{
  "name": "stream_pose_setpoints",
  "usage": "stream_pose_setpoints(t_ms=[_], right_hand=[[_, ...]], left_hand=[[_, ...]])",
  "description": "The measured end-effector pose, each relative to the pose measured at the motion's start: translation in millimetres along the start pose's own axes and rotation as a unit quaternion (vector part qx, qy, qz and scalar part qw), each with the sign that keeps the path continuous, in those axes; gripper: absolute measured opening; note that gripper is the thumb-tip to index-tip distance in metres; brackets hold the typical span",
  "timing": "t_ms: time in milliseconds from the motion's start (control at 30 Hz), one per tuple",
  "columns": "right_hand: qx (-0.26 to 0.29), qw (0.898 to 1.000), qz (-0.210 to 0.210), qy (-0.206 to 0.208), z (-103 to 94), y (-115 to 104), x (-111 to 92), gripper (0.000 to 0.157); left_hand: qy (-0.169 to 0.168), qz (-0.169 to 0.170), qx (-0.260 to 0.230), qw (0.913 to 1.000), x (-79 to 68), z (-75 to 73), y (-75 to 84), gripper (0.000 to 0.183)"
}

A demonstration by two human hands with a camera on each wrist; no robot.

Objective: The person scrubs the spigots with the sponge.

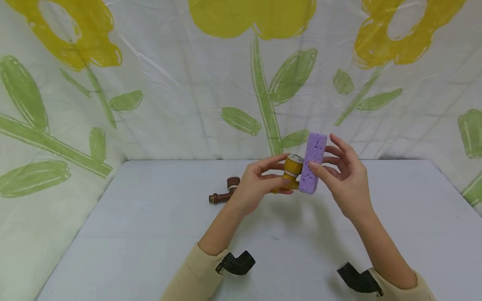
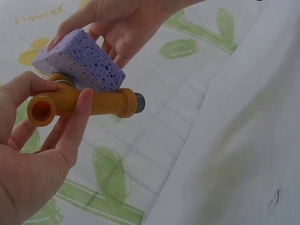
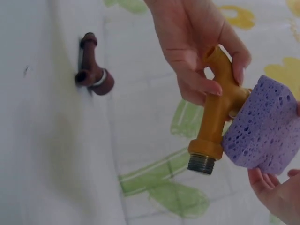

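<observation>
My left hand [image 1: 256,184] grips a yellow faucet [image 2: 101,103], with fingers and thumb around its body. The faucet's threaded end [image 3: 201,163] sticks out free of the hand. A purple sponge [image 1: 313,163], full of pores, is pinched between the thumb and fingers of my right hand [image 1: 348,179]. One face of the sponge lies against the yellow faucet, beside its round cap [image 1: 295,159]. Both hands hold these things up above the table. On the table behind my left hand lies a brown faucet [image 1: 223,196], partly covered by that hand in the head view.
The white table [image 1: 150,234] reaches back to a pale curtain [image 1: 169,104] printed with yellow flowers and green leaves. A black wrist camera mount [image 1: 237,263] is on the left sleeve, and another black mount [image 1: 357,278] is on the right.
</observation>
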State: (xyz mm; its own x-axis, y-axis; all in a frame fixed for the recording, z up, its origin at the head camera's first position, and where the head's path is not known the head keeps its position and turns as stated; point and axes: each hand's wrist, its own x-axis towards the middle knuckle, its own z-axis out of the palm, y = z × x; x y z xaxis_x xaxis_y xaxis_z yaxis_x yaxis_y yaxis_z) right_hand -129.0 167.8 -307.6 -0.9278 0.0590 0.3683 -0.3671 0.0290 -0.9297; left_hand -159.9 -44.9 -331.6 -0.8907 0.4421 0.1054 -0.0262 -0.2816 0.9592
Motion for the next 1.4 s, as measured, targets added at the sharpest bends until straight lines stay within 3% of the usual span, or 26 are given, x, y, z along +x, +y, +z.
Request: stream_pose_setpoints(t_ms=[367, 767, 1200, 1400], right_hand=[[0.052, 0.998, 0.027, 0.001, -3.6, 1, 3, 0.077], [0.085, 0.996, 0.012, -0.026, -6.0, 4, 2, 0.072], [0.129, 0.991, -0.027, -0.018, -0.9, 9, 3, 0.066], [0.133, 0.99, -0.042, 0.002, -3.7, 11, 4, 0.063]], left_hand=[[-0.006, -0.007, -0.012, 0.9999, -1.2, 2.0, 0.4, 0.058], [0.01, 0.002, -0.004, 0.9999, 0.5, 0.4, -0.3, 0.049], [0.037, 0.007, -0.008, 0.9993, 0.2, 0.9, -3.6, 0.044], [0.021, 0.01, -0.006, 0.9997, 0.6, 0.9, -1.1, 0.042]])
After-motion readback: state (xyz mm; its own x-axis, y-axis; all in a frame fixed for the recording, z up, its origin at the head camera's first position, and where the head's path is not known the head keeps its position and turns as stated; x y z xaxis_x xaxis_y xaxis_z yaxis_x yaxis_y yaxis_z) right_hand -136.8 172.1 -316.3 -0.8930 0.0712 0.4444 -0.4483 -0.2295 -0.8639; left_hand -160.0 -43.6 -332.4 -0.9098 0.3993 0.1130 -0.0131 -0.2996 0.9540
